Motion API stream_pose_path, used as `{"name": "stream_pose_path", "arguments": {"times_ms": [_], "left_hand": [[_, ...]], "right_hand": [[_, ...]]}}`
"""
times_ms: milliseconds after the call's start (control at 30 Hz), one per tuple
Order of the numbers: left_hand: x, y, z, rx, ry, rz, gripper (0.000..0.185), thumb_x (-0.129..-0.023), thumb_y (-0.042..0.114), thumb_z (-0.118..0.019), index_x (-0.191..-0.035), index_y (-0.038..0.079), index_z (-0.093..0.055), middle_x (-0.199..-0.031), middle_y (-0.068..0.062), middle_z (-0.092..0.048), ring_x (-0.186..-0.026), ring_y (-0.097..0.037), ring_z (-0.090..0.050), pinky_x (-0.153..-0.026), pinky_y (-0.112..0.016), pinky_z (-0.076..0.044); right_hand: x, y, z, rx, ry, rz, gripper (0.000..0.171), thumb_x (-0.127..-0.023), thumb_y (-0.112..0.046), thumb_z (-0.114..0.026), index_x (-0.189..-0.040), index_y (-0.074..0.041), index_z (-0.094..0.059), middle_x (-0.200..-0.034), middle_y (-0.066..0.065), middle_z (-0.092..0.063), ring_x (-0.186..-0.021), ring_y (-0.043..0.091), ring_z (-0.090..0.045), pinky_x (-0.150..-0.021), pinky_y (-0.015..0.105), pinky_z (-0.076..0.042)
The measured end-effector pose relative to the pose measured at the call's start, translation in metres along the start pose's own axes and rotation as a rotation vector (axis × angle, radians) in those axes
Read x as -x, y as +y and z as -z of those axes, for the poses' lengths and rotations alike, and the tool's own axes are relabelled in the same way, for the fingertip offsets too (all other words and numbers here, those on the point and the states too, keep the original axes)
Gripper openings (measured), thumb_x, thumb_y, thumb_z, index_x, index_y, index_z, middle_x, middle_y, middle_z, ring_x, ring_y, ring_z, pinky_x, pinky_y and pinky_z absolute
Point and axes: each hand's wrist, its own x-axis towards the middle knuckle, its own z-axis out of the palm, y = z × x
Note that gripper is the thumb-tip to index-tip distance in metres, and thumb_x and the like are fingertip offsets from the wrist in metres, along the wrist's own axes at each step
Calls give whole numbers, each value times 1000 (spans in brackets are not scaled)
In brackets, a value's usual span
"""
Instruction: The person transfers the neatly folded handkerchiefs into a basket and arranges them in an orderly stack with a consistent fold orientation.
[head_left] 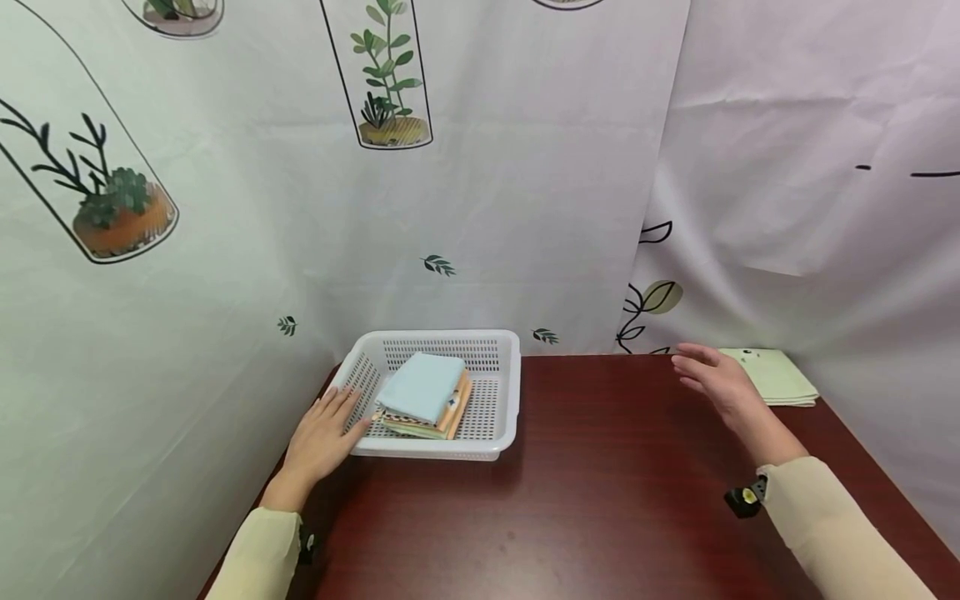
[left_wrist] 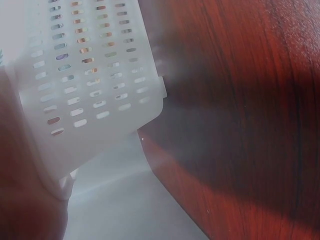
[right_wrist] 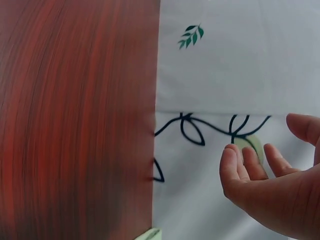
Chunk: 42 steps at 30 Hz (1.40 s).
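Pale yellow sleeves frame the bottom of the head view, and from the left one the left hand [head_left: 324, 440] reaches forward, fingers straight and spread, lying flat against the near-left corner of the white perforated basket [head_left: 501, 398], touching its slotted wall without curling round anything. Inside the basket sits a small stack of folded cloths [head_left: 424, 402], a light blue one on top of orange and patterned ones, tilted so its long axis runs from near-left to far-right. Right of the basket stretches the dark red wooden table [head_left: 615, 500]. Further right, the right hand [head_left: 716, 379] hovers above the table with fingers loosely extended and holding nothing; the right wrist view shows its palm relaxed and apart from any object. Just beyond and to the right of it, near the table's far right corner, lies a pale green folded cloth [head_left: 776, 377], close to this hand and well apart from the basket and the left hand.
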Motion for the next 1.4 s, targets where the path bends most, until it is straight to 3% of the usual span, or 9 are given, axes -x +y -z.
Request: {"name": "stream_pose_path", "arguments": {"times_ms": [133,367,667,767,967,1100,1200,1300,1400], "left_hand": [[0,-1,1,-1,-6,6,68,-103,47,-50,-152,-1,-43,-156,-24,-42,-150,-44,-25,-120,-61,-21],[1,0,1,-2,-9,9,67,-103,43,-52,-152,-1,-42,-156,-24,-41,-150,-44,-25,-120,-61,-21],[0,2,0,5,16,-16,66,-102,42,-54,-150,-2,-45,-154,-24,-44,-148,-46,-28,-119,-62,-22],[0,2,0,2,13,-15,66,-102,43,-54,-150,-2,-45,-154,-24,-44,-148,-46,-28,-119,-62,-23],[1,0,0,-3,-12,2,68,-103,47,-49,-152,-1,-42,-156,-23,-41,-150,-44,-25,-120,-61,-21],[2,2,3,-1,-23,16,67,-103,43,-51,-153,-1,-41,-157,-23,-40,-150,-44,-24,-120,-61,-19],[2,2,2,2,-19,18,67,-103,42,-53,-152,-1,-41,-157,-23,-40,-150,-44,-24,-120,-61,-19],[2,3,2,8,-9,19,67,-103,43,-52,-152,-1,-42,-156,-23,-41,-150,-44,-26,-120,-61,-21],[2,4,1,12,3,18,66,-103,44,-52,-151,0,-44,-156,-23,-42,-149,-44,-27,-119,-61,-22]], "right_hand": [[-3,5,12,37,16,-17,76,-102,-37,-60,-154,9,-29,-149,21,-40,-92,-17,-56,-92,18,-53],[-4,19,41,135,64,-54,76,-103,-39,-56,-155,8,-27,-143,18,-46,-86,-21,-53,-83,14,-53],[-6,40,73,186,85,-56,77,-106,-40,-49,-155,12,-21,-153,37,-30,-84,-25,-44,-78,10,-52],[-7,46,84,188,89,-51,77,-105,-40,-51,-154,13,-22,-142,26,-43,-84,-25,-44,-79,11,-52],[-10,55,102,92,100,-42,48,-104,-33,-56,-142,-6,-43,-98,-35,-49,-81,-23,-50,-77,9,-52],[-14,60,107,40,104,-35,33,-104,-27,-57,-132,-12,-49,-90,-40,-50,-78,-21,-53,-75,9,-52],[-16,65,113,61,110,-46,42,-103,-28,-57,-138,-6,-47,-90,-39,-50,-78,-21,-54,-74,10,-53],[-18,68,118,151,110,-72,64,-105,-32,-51,-152,8,-32,-108,-6,-66,-77,-24,-48,-73,10,-52],[-19,68,125,257,109,-110,75,-107,-35,-44,-154,16,-15,-145,37,-40,-75,-25,-42,-74,14,-54]]}}
